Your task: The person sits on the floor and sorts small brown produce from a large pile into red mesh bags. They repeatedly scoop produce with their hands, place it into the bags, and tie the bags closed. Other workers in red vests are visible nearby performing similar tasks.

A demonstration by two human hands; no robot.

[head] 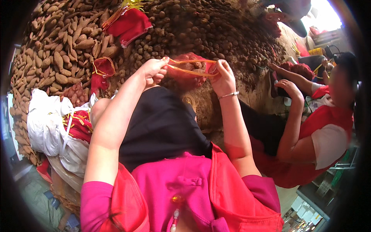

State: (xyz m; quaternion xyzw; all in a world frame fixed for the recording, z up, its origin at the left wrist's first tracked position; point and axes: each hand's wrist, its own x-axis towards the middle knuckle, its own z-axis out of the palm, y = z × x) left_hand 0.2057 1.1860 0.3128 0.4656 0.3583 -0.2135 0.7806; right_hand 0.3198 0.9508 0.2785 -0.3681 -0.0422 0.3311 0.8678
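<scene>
My left hand (155,71) and my right hand (223,76) are raised apart in front of me, each closed on one side of an orange drawstring band (191,61). The band is stretched between them at the mouth of a red mesh bag (185,78), which hangs or rests just beyond, with roundish brown tubers showing through. Whether the bag touches the ground is hidden. A metal bracelet (229,95) is on my right wrist. Black cloth (162,124) covers my lap below the hands.
Sweet potatoes (61,62) are heaped at left, small round tubers (197,26) beyond. Red mesh bags (130,24) lie on the heap; another, with a yellow drawstring (103,66), is nearer. A white sack (47,116) holds red mesh. A co-worker (324,124) sits close at right; another person (289,11) is beyond.
</scene>
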